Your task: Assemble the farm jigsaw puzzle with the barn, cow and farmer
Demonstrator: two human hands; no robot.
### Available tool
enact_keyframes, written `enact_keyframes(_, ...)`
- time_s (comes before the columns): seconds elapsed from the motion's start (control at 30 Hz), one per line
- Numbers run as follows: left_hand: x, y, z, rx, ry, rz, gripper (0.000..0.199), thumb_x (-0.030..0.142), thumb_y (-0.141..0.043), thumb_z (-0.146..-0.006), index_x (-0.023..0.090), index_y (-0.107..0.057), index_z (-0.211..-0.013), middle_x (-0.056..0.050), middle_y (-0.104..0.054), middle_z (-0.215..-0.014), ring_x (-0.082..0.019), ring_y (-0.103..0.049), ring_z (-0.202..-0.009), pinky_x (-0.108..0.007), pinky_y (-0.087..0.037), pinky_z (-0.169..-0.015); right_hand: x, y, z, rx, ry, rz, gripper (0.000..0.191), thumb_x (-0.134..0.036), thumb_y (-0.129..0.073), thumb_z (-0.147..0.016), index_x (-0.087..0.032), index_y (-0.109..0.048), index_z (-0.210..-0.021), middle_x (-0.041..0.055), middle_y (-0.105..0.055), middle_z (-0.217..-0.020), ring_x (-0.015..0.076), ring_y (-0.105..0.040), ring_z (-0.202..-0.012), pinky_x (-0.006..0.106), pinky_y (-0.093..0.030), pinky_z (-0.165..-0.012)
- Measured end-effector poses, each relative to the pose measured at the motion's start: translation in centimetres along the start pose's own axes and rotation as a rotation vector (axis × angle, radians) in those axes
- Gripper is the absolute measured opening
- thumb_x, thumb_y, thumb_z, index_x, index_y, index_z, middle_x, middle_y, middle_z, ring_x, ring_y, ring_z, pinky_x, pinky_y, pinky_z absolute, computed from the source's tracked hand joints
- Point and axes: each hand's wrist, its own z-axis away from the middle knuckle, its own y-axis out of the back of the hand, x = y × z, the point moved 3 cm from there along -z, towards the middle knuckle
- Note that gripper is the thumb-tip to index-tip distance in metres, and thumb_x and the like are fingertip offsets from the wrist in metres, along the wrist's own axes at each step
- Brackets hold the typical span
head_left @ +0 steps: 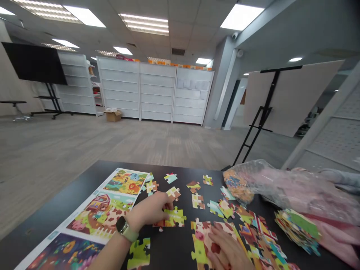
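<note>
Head view, hands [149, 212] [229, 249] on jigsaw pieces [174, 219], plastic bag [253, 180] alongside

Left hand [149, 212] curled palm-down, right hand [227, 249] flat, both bare

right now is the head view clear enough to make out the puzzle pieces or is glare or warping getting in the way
In the head view, the ceiling lights glare but sit away from the puzzle pieces, which stay readable; the wide lens bends the shelves and table edge; the plastic bag shows a soft sheen.
</note>
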Motion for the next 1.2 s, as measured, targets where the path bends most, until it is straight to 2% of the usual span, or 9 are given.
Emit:
enact_keyframes(0.13, -0.6, -0.4, -0.1, 0.002, -0.023, 0.025, 0.021, 0.013, -0.068, -0.070, 0.021, -0.075, -0.088, 0.000, -0.070, -0.089, -0.019, -0.067, -0.082, -0.022, -0.046, -0.067, -0.3, 0.2, 0.2, -0.010, -0.020, 0.032, 0.032, -0.025, -0.063, -0.091, -0.021, -0.073, -0.121, 0.0093, -0.075, -0.125, 0.0290, -0.072, -0.116, 0.037, -0.063, -0.093)
enact_keyframes(0.3, -0.6, -0.8, -0.2, 0.038, -0.037, 0.043, 0.022, 0.019, -0.066, -0.072, 0.020, -0.073, -0.092, -0.002, -0.070, -0.093, -0.022, -0.067, -0.085, -0.026, -0.047, -0.070, -0.9, 1.3, -0.1, 0.158, -0.042, -0.112, 0.030, -0.014, -0.061, -0.090, -0.022, -0.069, -0.118, 0.0089, -0.077, -0.117, 0.0250, -0.073, -0.110, 0.033, -0.061, -0.095)
enact_keyframes(0.4, 0.1, -0.4, -0.5, 0.088, -0.085, 0.064, 0.021, 0.024, -0.067, -0.073, 0.022, -0.071, -0.094, -0.001, -0.071, -0.094, -0.021, -0.066, -0.087, -0.026, -0.049, -0.074, -1.5, 2.1, -0.5, 0.196, -0.076, -0.213, 0.027, -0.008, -0.055, -0.091, -0.023, -0.065, -0.111, 0.0071, -0.077, -0.105, 0.0218, -0.074, -0.099, 0.031, -0.060, -0.091)
enact_keyframes(0.57, -0.7, 1.4, -1.2, 0.320, -0.073, 0.083, 0.028, 0.040, -0.048, -0.094, 0.021, -0.068, -0.103, -0.007, -0.072, -0.100, -0.025, -0.068, -0.091, -0.034, -0.052, -0.078, -2.4, 2.9, -0.9, 0.184, -0.094, -0.308, 0.027, -0.006, -0.050, -0.089, -0.023, -0.061, -0.106, 0.0050, -0.073, -0.094, 0.0211, -0.071, -0.090, 0.031, -0.057, -0.083)
enact_keyframes(0.67, -2.2, 1.7, -1.6, 0.440, -0.040, 0.052, 0.032, 0.039, -0.044, -0.095, 0.020, -0.065, -0.108, -0.011, -0.072, -0.104, -0.029, -0.068, -0.096, -0.040, -0.052, -0.083, -2.3, 2.8, -0.8, 0.178, -0.092, -0.326, 0.026, -0.006, -0.051, -0.086, -0.023, -0.060, -0.103, 0.0042, -0.072, -0.091, 0.0210, -0.069, -0.088, 0.031, -0.056, -0.080)
enact_keyframes(0.87, -2.7, -0.6, -2.4, 0.464, -0.093, -0.018, 0.039, 0.042, -0.054, -0.090, 0.020, -0.068, -0.118, -0.013, -0.070, -0.122, -0.034, -0.063, -0.117, -0.049, -0.048, -0.102, -2.4, 2.4, -1.0, 0.198, -0.097, -0.326, 0.024, -0.007, -0.054, -0.082, -0.022, -0.061, -0.098, 0.0034, -0.072, -0.087, 0.0203, -0.068, -0.083, 0.032, -0.055, -0.076)
enact_keyframes(1.03, -3.7, -2.0, -3.1, 0.439, -0.135, -0.107, 0.042, 0.050, -0.054, -0.091, 0.022, -0.072, -0.118, -0.012, -0.074, -0.120, -0.034, -0.068, -0.114, -0.047, -0.052, -0.099, -2.0, 3.2, -0.4, 0.367, 0.086, -0.436, 0.028, -0.002, -0.049, -0.081, -0.024, -0.060, -0.095, 0.0006, -0.074, -0.080, 0.0176, -0.071, -0.075, 0.032, -0.056, -0.075)
enact_keyframes(1.1, -4.3, -2.1, -3.4, 0.432, -0.155, -0.138, 0.042, 0.052, -0.053, -0.092, 0.023, -0.073, -0.116, -0.011, -0.075, -0.119, -0.033, -0.070, -0.111, -0.044, -0.055, -0.097, -0.3, 4.1, 1.2, 0.405, 0.023, -0.417, 0.031, -0.002, -0.048, -0.083, -0.024, -0.062, -0.098, 0.0011, -0.074, -0.081, 0.0184, -0.072, -0.077, 0.032, -0.057, -0.077)
enact_keyframes(1.2, -4.4, -1.9, -3.5, 0.447, -0.190, -0.157, 0.041, 0.054, -0.055, -0.091, 0.026, -0.075, -0.113, -0.008, -0.077, -0.117, -0.032, -0.072, -0.108, -0.041, -0.057, -0.093, 3.7, 5.9, 4.4, 0.364, -0.335, -0.285, 0.031, -0.004, -0.047, -0.086, -0.024, -0.065, -0.100, 0.0045, -0.075, -0.091, 0.0207, -0.073, -0.088, 0.032, -0.058, -0.079)
